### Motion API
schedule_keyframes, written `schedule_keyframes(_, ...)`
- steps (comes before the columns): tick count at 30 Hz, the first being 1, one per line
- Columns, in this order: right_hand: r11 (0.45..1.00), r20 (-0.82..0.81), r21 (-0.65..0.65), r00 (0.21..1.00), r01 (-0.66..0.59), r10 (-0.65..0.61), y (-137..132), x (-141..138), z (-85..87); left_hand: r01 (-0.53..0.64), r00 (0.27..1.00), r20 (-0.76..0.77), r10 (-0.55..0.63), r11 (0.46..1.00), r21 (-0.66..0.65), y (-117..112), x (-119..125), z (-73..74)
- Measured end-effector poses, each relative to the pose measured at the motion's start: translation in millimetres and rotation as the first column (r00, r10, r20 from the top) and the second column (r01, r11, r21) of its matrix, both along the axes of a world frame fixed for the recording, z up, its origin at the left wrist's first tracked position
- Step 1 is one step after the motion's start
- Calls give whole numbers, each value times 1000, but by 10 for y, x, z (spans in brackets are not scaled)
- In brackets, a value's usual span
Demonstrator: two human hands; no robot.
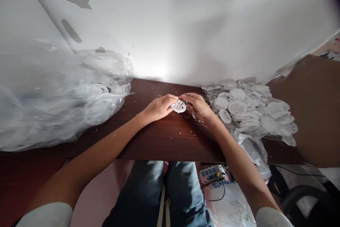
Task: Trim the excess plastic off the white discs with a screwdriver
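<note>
A small white oval plastic piece [179,106] with slots is held above the dark wooden table [167,142]. My left hand [160,107] grips it between thumb and fingers at its left end. Close to its right end is my right hand [197,105], with thumb and index finger drawn together near the piece's upper edge. Whether those fingertips pinch anything is too small to make out. Tiny white scraps [195,115] lie scattered on the table below my right hand.
A heap of similar white oval pieces [237,106] lies on plastic at the right, beside a brown cardboard panel [316,113]. Large clear plastic bags [61,103] with white pieces fill the left. A white wall [164,25] rises behind. Below sits a power strip [211,174] with cables.
</note>
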State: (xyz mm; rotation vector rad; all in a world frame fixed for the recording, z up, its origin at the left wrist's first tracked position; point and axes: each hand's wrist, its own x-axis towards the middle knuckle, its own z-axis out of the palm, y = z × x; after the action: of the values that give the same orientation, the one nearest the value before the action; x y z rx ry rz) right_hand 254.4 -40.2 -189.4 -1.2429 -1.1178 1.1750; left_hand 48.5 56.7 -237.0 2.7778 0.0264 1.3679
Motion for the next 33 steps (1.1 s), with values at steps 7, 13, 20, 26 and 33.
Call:
schedule_keyframes(7,992,-33,-85,996,-90,87,27,-26,-95,-13,999,44,15,999,-40,-59,36,1)
schedule_keyframes(13,986,-94,-85,987,-140,132,50,7,-109,-63,991,114,74,994,-92,-119,88,46)
schedule_keyframes(20,999,-181,38,983,19,-11,90,64,-111,-124,987,13,162,801,-586,-196,121,75)
schedule_keyframes(26,990,-126,70,986,119,-109,120,72,-164,8,1000,-1,-20,448,-894,-310,127,154)
schedule_keyframes(33,982,-76,134,989,135,-126,128,27,-172,100,994,91,-60,161,-982,-263,192,102)
